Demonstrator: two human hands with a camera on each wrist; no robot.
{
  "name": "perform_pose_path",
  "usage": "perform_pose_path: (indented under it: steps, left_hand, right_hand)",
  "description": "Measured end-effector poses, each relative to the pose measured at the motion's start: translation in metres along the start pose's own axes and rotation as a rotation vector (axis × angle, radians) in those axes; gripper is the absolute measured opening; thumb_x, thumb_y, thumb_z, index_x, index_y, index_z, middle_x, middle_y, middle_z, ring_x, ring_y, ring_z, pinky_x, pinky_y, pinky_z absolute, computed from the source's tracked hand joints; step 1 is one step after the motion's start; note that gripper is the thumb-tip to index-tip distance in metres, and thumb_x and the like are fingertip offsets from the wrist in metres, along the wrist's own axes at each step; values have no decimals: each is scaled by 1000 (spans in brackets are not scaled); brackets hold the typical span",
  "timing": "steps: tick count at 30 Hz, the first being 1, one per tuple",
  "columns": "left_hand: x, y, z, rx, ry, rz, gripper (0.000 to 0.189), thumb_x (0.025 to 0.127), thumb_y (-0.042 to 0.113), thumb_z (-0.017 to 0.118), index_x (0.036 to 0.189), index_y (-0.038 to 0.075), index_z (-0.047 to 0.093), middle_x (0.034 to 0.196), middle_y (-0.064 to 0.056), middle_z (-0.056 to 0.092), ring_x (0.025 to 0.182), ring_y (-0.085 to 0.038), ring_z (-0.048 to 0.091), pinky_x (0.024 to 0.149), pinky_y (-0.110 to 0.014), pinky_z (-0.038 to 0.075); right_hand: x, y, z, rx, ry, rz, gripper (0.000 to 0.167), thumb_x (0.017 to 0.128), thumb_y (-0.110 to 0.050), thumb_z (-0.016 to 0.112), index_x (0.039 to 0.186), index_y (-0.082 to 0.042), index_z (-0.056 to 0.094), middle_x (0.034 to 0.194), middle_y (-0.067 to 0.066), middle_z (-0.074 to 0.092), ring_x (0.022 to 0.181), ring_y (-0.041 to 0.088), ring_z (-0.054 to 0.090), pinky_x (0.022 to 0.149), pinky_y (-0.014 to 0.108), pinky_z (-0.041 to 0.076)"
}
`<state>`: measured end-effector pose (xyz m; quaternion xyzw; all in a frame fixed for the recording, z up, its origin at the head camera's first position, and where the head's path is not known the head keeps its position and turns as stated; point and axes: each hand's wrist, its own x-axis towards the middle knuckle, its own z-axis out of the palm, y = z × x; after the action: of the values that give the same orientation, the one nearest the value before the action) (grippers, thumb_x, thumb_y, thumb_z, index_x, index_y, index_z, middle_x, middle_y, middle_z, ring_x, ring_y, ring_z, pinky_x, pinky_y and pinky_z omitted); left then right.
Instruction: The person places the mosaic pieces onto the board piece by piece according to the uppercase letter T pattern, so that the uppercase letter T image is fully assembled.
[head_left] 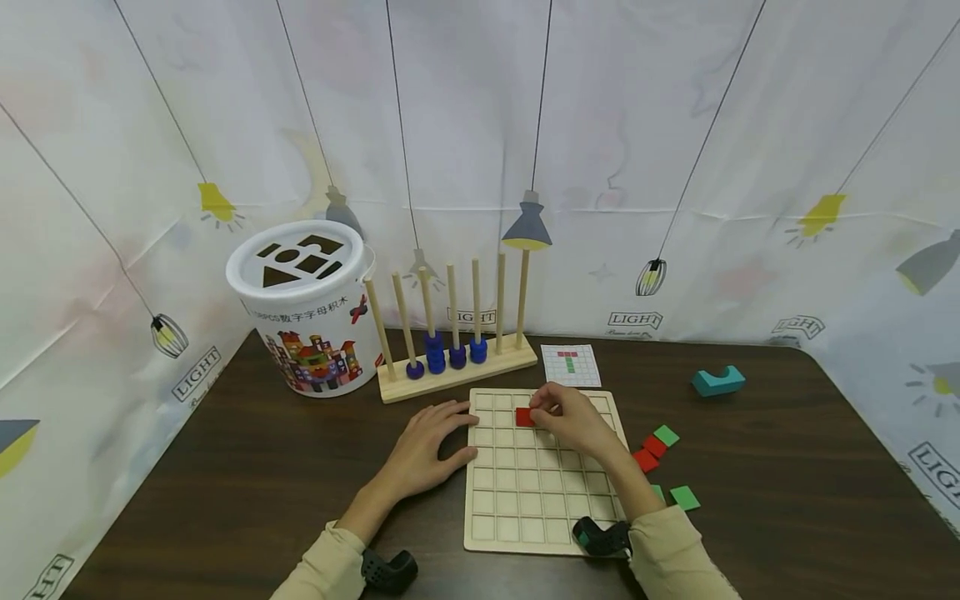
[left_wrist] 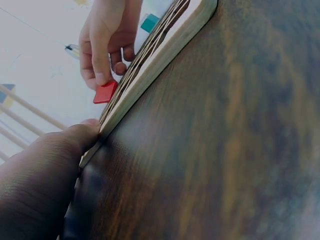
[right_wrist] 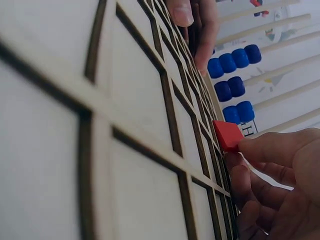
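A wooden grid board [head_left: 517, 504] lies flat on the table. Between thumb and fingers my right hand [head_left: 576, 423] pinches a red square tile [head_left: 524, 417] over the board's upper rows. The right wrist view shows the red tile [right_wrist: 228, 136] tilted, one edge at the grid. At the board's left edge my left hand [head_left: 427, 450] rests with fingers spread, fingertips touching the rim. Past the board's far edge lies a pattern card [head_left: 571, 366] with red and green squares forming a T.
Loose red tiles [head_left: 646, 460] and green tiles [head_left: 685, 498] lie right of the board, partly behind the right forearm. A peg rack [head_left: 450, 377] with blue beads stands behind, beside a white bucket [head_left: 315, 333]. A teal arch block [head_left: 717, 382] sits at the far right.
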<state>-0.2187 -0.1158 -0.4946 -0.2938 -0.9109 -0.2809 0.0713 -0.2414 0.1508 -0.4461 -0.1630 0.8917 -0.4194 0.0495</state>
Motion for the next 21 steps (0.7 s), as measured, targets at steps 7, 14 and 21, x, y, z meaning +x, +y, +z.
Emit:
perform_pose_path:
  steps: [7,14,21]
  left_hand:
    - [-2,-2,-3,5,-5,-2,47,91,48,57,133,26,54,147,0,43,139,-24,35,114,-54,24]
    - [0,-3,-1,3,-3,0,47,91,47,57,132,24,55,147,-2,44,139,-26,36,114,-54,24]
    - [-1,-2,-2,-3,-9,4,48,92,47,56,133,23,54,147,-2,44,139,-26,36,114,-55,23]
  right_hand:
    - [1,-4,2,-36,-10,-2,13,90,-10,62,100,-3,63,88,8,66,75,13,59,64,25,48]
    - [-1,-5,0,-54,-20,-16,17,90,-12,61,103,-2,65,86,7,66,75,13,58,67,27,47]
    - [-2,-5,0,-50,-16,-10,17,90,-12,61,102,-2,66,86,7,67,75,12,58,65,25,47]
